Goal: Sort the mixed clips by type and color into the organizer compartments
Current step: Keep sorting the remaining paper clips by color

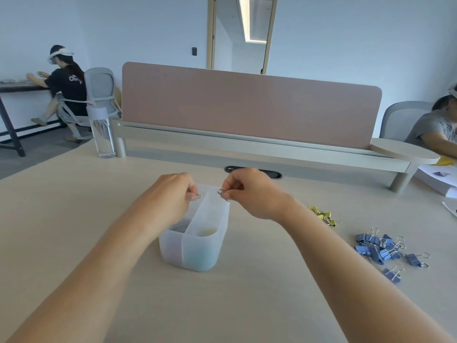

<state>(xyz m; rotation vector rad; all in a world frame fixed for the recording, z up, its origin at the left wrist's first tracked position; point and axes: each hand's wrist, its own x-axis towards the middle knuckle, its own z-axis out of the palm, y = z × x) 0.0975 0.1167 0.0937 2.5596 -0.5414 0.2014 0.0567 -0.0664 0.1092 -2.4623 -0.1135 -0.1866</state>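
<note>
A translucent white organizer (197, 253) with a lengthwise divider stands on the desk in front of me. My left hand (170, 194) hovers over its far left end and pinches a small silver clip (199, 196). My right hand (249, 191) is over the far right end, pinching another silver clip (223, 194). Pale yellow and blue shapes show through the right compartment's wall; the left one holds something dark. On the desk to the right lie a few yellow binder clips (324, 216) and a pile of several blue binder clips (385, 248).
A clear water bottle (102, 134) stands at the far left by the desk's raised shelf (247, 147) and pink divider panel (247, 102). White papers (435, 181) lie at the far right. Other people sit at the left and right.
</note>
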